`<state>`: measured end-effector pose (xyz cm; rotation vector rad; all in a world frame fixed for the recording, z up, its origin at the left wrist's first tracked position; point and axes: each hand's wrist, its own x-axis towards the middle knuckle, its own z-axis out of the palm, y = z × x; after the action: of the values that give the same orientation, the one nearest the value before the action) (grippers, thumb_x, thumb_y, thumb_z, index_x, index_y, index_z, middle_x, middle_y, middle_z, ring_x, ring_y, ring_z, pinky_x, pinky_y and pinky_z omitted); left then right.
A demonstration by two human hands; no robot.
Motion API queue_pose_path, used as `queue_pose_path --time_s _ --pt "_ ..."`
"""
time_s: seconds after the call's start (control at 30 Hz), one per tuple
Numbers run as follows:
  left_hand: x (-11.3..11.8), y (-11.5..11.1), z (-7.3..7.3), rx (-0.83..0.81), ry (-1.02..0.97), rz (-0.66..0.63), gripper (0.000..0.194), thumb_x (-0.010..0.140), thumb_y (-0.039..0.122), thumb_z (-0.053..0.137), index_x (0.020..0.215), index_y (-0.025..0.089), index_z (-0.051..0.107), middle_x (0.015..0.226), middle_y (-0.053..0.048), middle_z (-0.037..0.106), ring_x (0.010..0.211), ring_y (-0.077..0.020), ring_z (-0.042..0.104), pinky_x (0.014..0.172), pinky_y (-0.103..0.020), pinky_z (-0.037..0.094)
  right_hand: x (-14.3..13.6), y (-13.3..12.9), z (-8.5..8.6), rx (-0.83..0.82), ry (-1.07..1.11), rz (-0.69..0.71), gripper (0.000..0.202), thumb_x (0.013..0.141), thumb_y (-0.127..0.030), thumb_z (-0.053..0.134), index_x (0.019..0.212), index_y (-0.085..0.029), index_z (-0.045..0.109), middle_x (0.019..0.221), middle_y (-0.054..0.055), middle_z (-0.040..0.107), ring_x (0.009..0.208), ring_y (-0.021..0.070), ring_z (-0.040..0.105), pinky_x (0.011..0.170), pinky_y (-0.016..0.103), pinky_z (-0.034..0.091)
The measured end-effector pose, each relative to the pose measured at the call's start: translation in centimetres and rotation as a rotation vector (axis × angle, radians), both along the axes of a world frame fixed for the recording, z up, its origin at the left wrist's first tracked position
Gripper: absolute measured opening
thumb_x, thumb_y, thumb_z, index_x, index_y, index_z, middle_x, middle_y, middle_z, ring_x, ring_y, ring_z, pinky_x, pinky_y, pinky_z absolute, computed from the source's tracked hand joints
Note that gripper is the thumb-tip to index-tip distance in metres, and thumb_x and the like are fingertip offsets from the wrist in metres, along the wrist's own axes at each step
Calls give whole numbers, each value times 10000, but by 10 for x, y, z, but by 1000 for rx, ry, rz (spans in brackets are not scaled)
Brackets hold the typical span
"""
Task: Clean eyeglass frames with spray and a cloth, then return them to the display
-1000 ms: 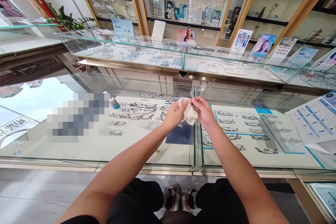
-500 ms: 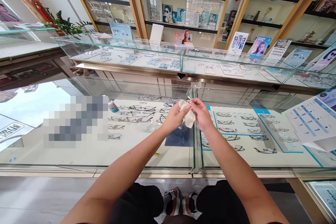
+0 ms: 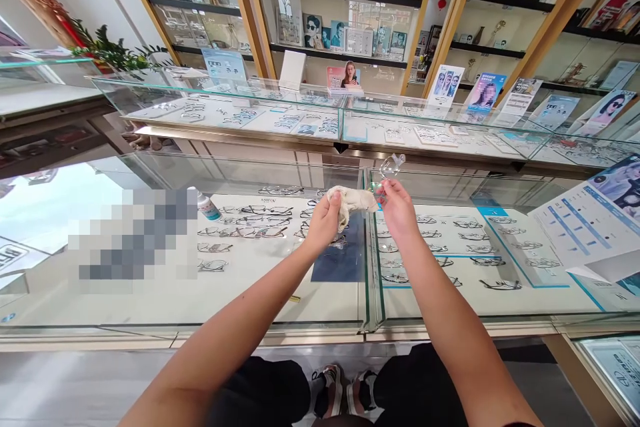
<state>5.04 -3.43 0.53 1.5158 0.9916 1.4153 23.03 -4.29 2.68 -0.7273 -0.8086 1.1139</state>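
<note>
Above the glass counter, my left hand (image 3: 325,219) grips a crumpled cream cleaning cloth (image 3: 356,199). The cloth stretches rightward until its end reaches the fingers of my right hand (image 3: 399,208). My right hand is closed on a pair of eyeglasses (image 3: 391,167), whose clear lenses rise above the fingertips. The lower part of the glasses is hidden by the fingers and the cloth. Below my hands, under the glass, lies a dark blue sheet (image 3: 339,263).
A small white bottle with a blue label (image 3: 208,205) stands on the counter at left. Rows of spectacle frames (image 3: 265,217) lie inside the glass case (image 3: 367,320). A folded printed card (image 3: 590,220) stands at right. Farther back runs a second display case (image 3: 240,127).
My hands have moved apart, the left going left and the right going right. The cloth is now drawn out between them, and the glasses have shifted right with my right hand.
</note>
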Motion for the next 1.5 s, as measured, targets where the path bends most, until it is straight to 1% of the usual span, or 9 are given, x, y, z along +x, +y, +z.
queue_pose_path --time_s 0.23,0.5,0.67,0.83,1.13,1.23,1.33,1.4,1.5 --pt "-5 3 3 -69 -54 12 629 978 792 496 901 192 669 786 -31 647 747 -168 543 696 -269 446 16 5 1 12 -8 -41 283 748 -482 871 868 -277 720 995 12 695 871 173 619 730 313 479" --pt "-1 -14 3 174 146 -78 578 1061 679 421 1094 196 735 907 -68 701 882 -221 626 849 -320 499 -1 0 -4 41 -115 -38 200 788 -423 866 807 -263 747 918 -5 692 883 164 592 825 301 469" --pt "11 -24 -4 267 273 -231 577 1095 582 384 1427 196 655 1303 -152 724 1261 -292 652 1164 -434 449 -19 -3 -10 106 -206 -158 191 813 -415 841 787 -254 741 876 -8 647 882 171 583 881 312 472" --pt "23 -29 -7 267 247 -268 556 1088 567 407 1424 210 668 1351 -158 716 1460 -299 552 1271 -454 367 -21 -1 -16 94 -297 -303 196 839 -428 800 790 -249 737 914 1 647 912 182 587 883 313 469" --pt "20 -35 -4 77 213 -409 554 1027 687 487 1013 198 746 991 -94 732 1001 -267 650 995 -385 513 12 10 -10 37 -247 -472 176 798 -408 799 794 -245 734 901 -2 671 906 180 593 904 319 449" --pt "22 -34 -8 -116 37 -497 570 968 731 578 1041 185 724 1009 -88 728 955 -234 642 897 -346 528 25 13 -4 -10 -156 -477 161 765 -395 786 787 -254 711 880 -9 682 893 176 594 875 310 452" --pt "24 -35 -13 -414 -108 -711 586 867 727 730 1093 187 706 972 -87 725 874 -211 665 797 -325 541 33 14 -1 -24 -111 -470 129 752 -369 754 765 -263 681 887 -7 698 923 181 616 837 301 459" --pt "24 -38 -14 -530 -89 -830 599 833 694 788 1147 194 691 963 -86 726 826 -193 669 743 -306 533 37 14 1 -18 -107 -438 124 757 -374 741 767 -268 676 913 1 722 953 190 638 818 303 469" --pt "21 -43 -12 -507 151 -936 606 830 553 835 1288 207 639 848 -25 696 679 -149 607 619 -256 456 39 12 4 -2 -108 -375 125 771 -374 735 764 -270 667 913 8 744 949 192 661 790 310 472"
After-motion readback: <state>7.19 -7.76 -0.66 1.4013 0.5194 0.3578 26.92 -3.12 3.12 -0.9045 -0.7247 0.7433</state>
